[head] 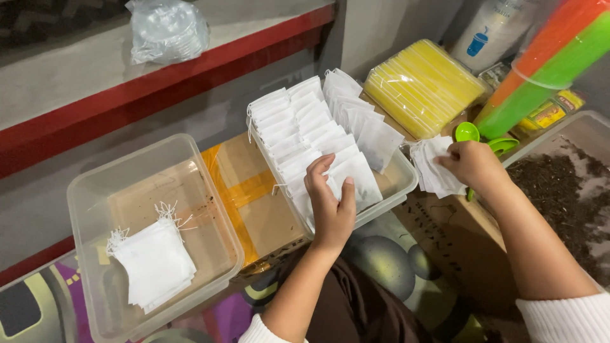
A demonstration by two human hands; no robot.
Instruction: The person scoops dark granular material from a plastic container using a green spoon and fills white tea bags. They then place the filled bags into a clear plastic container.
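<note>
Right tray (581, 130): I see it cut off by the right edge, its far corner behind the orange and green tubes (546, 63).
Green scoop (469, 133): my right hand (473, 164) hides its handle.
Tubes: blurred, tops out of view.
White cup (489, 28): top cropped.
Left tub (159, 209): near left corner cut off at the bottom edge.
Filled sachets (318, 127): my left hand (330, 197) covers the nearest ones.
</note>
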